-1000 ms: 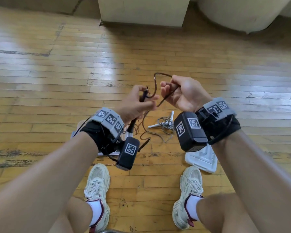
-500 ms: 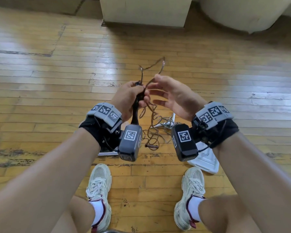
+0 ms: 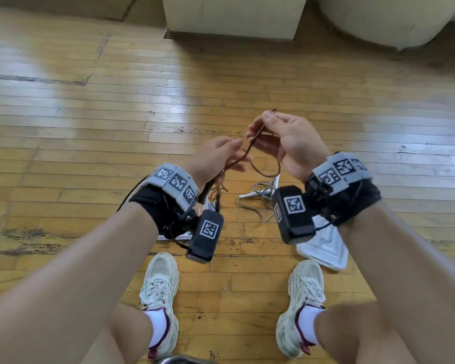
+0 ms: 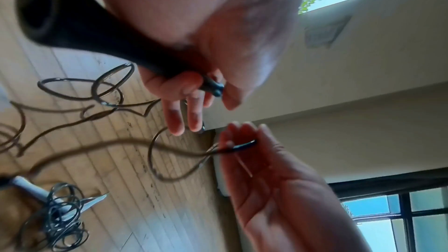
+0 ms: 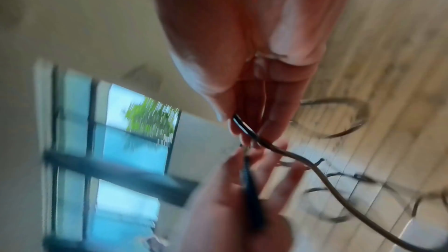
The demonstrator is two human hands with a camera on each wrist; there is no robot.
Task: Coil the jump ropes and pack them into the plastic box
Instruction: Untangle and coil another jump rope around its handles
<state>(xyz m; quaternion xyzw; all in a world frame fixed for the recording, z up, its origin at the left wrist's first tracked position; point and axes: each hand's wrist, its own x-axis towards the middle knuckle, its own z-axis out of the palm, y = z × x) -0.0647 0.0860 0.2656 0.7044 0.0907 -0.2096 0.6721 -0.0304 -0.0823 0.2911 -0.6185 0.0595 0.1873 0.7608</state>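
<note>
1. Nearest in the head view: two pale sneakers (image 3: 160,290) on the wood floor (image 3: 63,143); the bottom edge cuts off the legs, and a grey metallic thing at bottom centre is too cropped to identify.
2. Wrist bands (image 3: 175,182) carry black-and-white square code markers; no readable words or brand anywhere.
3. A white plastic lid (image 3: 323,245) lies on the floor just right of centre, partly hidden by the right wrist camera.
4. The clear plastic box (image 3: 208,204) is almost wholly hidden behind the left wrist; only a corner sliver shows, contents not visible.
5. Left hand (image 3: 216,158) grasps the black handle (image 4: 97,35) of the brown jump rope (image 3: 247,153) with the lower fingers, the other fingers loosely extended. The handle's butt end is large and blurred in the left wrist view.
6. Right hand (image 3: 281,135) pinches a bend of that rope between thumb and fingertips (image 4: 242,129), held up just right of the left hand; a loop hangs below between the hands.
7. The rest of the rope trails in loose curls to the floor; the right wrist view is motion-blurred, so details are lost.
8. A second rope, grey cord (image 3: 264,190) with white handles, lies tangled on the floor beyond the hands, partly hidden by the right wrist camera.
9. Far edge: a pale block base (image 3: 234,17) and a curved pale object (image 3: 378,19), both cropped.
</note>
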